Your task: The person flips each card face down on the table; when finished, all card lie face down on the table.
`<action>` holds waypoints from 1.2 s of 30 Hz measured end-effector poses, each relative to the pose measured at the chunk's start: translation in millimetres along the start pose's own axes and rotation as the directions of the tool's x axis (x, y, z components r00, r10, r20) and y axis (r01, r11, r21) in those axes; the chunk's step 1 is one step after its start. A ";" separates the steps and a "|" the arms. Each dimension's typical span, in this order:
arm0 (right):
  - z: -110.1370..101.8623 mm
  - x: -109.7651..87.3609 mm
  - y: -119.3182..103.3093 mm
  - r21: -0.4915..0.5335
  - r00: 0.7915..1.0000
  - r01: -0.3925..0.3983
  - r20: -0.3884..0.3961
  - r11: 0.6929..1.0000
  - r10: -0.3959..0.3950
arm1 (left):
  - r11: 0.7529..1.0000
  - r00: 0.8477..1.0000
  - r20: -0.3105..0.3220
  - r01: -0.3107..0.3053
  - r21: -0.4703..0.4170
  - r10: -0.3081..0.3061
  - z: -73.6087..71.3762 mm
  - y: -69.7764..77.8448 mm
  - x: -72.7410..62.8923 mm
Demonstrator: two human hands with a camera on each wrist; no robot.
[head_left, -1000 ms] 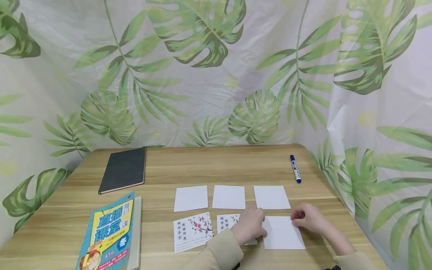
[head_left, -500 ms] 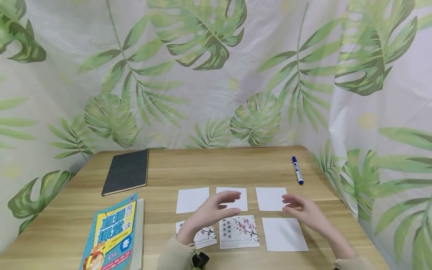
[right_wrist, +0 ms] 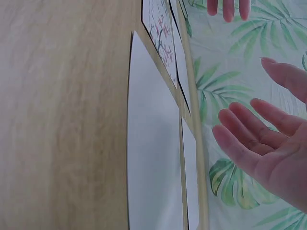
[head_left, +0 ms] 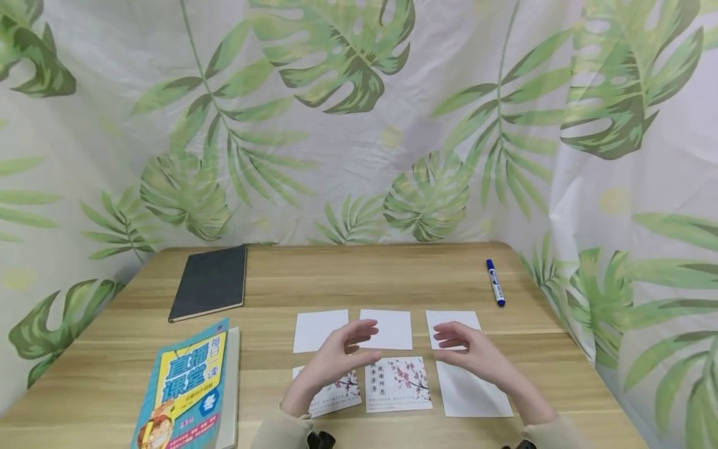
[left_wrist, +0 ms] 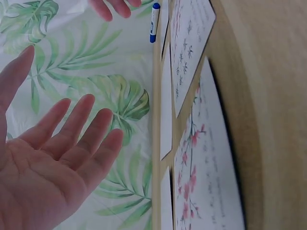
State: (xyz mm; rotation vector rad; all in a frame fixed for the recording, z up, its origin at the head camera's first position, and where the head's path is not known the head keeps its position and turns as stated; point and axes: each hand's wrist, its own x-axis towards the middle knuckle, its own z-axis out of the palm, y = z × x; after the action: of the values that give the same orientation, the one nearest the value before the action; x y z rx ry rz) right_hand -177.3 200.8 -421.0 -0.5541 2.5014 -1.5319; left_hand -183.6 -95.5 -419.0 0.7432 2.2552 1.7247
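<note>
Both hands hover above two rows of square cards, palms facing each other. My left hand (head_left: 332,358) is held over the left cards, its fingers relaxed and holding nothing. Over the right cards my right hand (head_left: 477,355) floats, likewise empty with loosely bent fingers. In the near row, a blossom card (head_left: 342,396) lies partly behind the left hand. Beside it a second blossom card (head_left: 399,385) shows printed characters and pink flowers. To its right is a blank white card (head_left: 473,394). The far row has white cards at left (head_left: 316,330), middle (head_left: 387,329) and right (head_left: 451,319).
A blue-and-yellow book (head_left: 185,386) lies at the left on top of another one. Behind it is a black notebook (head_left: 210,284). A blue-capped marker (head_left: 496,284) lies at the far right of the wooden table (head_left: 359,274). A leaf-patterned curtain (head_left: 336,143) surrounds the table.
Both hands have lifted off the near-row cards, uncovering the middle blossom card. The left hand moved leftward; in the last half second it shifted slightly left again and the right hand moved inward.
</note>
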 end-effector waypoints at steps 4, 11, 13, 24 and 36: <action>4.0 5.3 -3.4 0.017 0.999 0.031 0.022 0.999 -0.032 | 1.000 1.000 -0.007 0.016 0.008 -0.016 -0.9 -2.8 -2.0; 12.8 15.5 -3.6 0.021 0.997 0.045 0.058 0.999 -0.046 | 0.997 0.998 0.014 0.061 0.055 -0.062 0.3 -5.9 -2.6; 15.0 18.0 -1.8 0.007 0.997 0.037 0.066 0.999 -0.038 | 0.995 0.998 0.017 0.066 0.078 -0.068 1.1 -5.7 -2.2; 25.5 27.5 5.7 -0.107 0.996 0.005 0.088 0.994 0.005 | 0.970 0.994 0.005 0.101 0.221 -0.105 6.6 -12.2 0.9; 37.6 29.1 1.4 -0.315 0.996 -0.010 0.078 0.949 0.036 | 0.872 0.985 0.027 0.139 0.469 -0.171 18.3 -4.5 8.6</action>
State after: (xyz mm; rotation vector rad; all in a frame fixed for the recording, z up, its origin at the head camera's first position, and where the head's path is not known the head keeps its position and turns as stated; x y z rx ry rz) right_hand -192.3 159.1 -438.0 -0.6149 2.6913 -1.0808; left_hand -183.8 -76.6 -427.4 0.6659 2.6298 1.0729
